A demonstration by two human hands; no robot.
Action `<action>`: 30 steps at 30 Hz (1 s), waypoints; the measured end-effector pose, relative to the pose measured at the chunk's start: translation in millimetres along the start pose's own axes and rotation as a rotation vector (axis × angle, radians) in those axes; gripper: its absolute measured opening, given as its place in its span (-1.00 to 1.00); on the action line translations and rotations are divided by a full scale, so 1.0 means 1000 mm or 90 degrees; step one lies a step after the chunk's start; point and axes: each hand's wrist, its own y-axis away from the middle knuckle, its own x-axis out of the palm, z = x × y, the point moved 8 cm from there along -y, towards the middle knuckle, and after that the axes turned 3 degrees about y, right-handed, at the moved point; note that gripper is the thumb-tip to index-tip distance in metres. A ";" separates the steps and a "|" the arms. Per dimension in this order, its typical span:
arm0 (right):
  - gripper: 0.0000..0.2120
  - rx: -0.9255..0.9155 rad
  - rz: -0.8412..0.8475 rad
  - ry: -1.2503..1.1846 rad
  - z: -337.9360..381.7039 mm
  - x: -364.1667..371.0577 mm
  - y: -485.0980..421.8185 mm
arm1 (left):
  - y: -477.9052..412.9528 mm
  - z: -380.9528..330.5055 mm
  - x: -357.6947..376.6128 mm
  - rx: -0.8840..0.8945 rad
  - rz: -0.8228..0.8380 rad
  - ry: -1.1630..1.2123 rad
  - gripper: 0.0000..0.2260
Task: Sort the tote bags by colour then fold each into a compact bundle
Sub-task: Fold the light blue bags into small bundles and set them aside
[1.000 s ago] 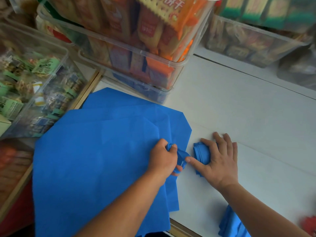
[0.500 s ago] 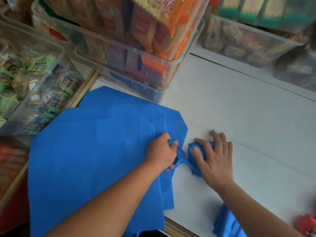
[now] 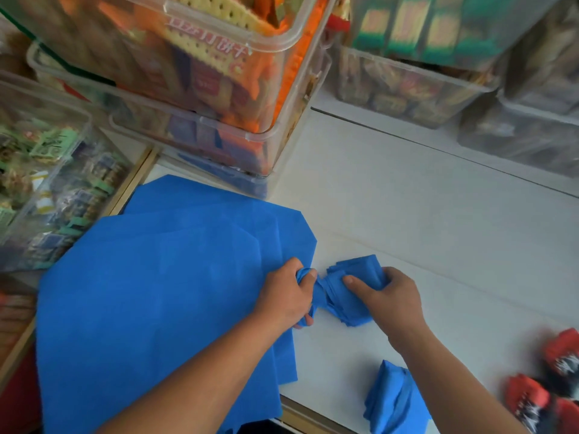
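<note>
A stack of flat blue tote bags (image 3: pixel 156 292) lies spread over the left of the white table (image 3: pixel 423 220). Right of it sits a small folded blue bundle (image 3: pixel 347 292). My right hand (image 3: pixel 391 296) grips that bundle, thumb on top. My left hand (image 3: pixel 289 296) is closed on the bundle's blue strap, which is twisted between the two hands. Another folded blue bundle (image 3: pixel 391 399) lies near the front edge, partly under my right forearm. Red and black folded bundles (image 3: pixel 548 386) lie at the lower right.
Clear plastic bins of snack packets (image 3: pixel 203 98) are stacked at the back, close behind the blue stack. More bins (image 3: pixel 438 73) line the back right. A bin of small packets (image 3: pixel 47 183) stands at the left. The table's wooden edge (image 3: pixel 300 415) runs along the front.
My right hand went from pressing flat on the bundle to gripping it, lifting its edge. My left hand stays closed on the strap. The view shifted, so the red bundles show.
</note>
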 end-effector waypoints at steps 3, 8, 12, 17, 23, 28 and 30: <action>-0.84 -0.135 0.065 -0.015 0.035 -0.029 0.025 | 0.013 -0.014 -0.005 -0.017 0.023 0.062 -0.75; -0.77 -0.344 0.206 0.033 0.076 -0.095 0.100 | 0.060 -0.067 0.011 0.011 0.105 0.046 -0.83; -0.75 -0.513 0.162 0.224 0.079 -0.144 0.146 | 0.113 -0.112 0.051 0.036 0.235 0.028 -0.80; -0.72 -0.491 0.009 0.224 0.057 -0.207 0.166 | 0.177 -0.162 0.085 0.072 0.308 0.003 -0.81; -0.63 -0.548 -0.014 0.171 0.038 -0.237 0.192 | 0.235 -0.200 0.118 0.161 0.304 -0.045 -0.77; -0.60 -0.587 0.006 0.136 0.036 -0.252 0.216 | 0.262 -0.206 0.134 0.204 0.287 -0.093 -0.70; -0.62 -0.575 0.005 0.090 0.030 -0.254 0.220 | 0.271 -0.210 0.137 0.242 0.269 -0.102 -0.70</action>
